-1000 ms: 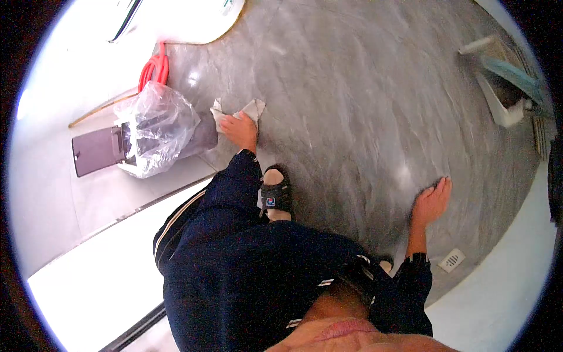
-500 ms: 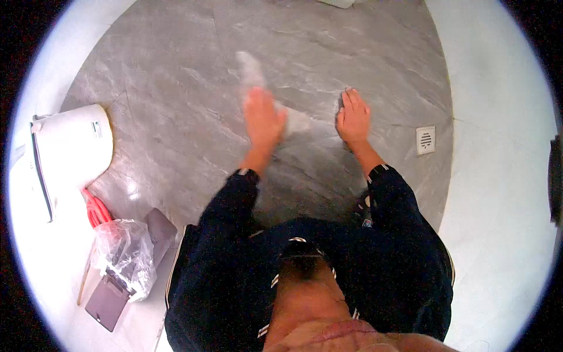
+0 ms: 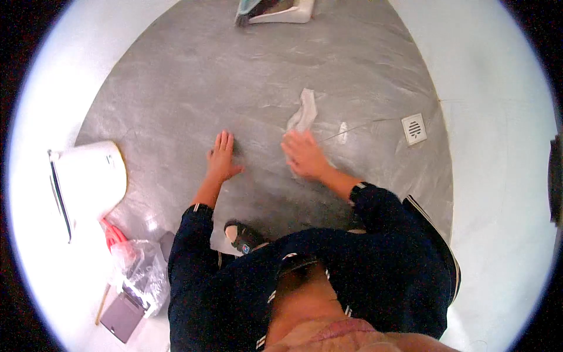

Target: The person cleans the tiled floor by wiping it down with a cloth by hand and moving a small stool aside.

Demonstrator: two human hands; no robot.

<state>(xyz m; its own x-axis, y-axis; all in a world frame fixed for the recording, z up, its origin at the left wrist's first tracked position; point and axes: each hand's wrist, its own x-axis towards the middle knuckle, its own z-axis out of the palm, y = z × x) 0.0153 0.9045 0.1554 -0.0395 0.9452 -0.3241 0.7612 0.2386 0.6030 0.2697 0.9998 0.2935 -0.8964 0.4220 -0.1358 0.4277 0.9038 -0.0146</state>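
White cloth (image 3: 304, 110) lies on gray floor (image 3: 176, 76), partly under right hand (image 3: 304, 154). Right grip: palm down, pressing cloth, fingers slightly apart. Left hand (image 3: 221, 158) flat on floor, fingers nearly together, thumb out. Drain cover (image 3: 414, 129) right of cloth; dustpan (image 3: 281, 14) beyond.

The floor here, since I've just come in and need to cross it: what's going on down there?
A person is crouched over the grey floor, their right hand on a pale cloth, seemingly wiping. Their left hand is spread on the floor, without a cloth. A floor drain lies to the right, and a dustpan sits farther ahead.
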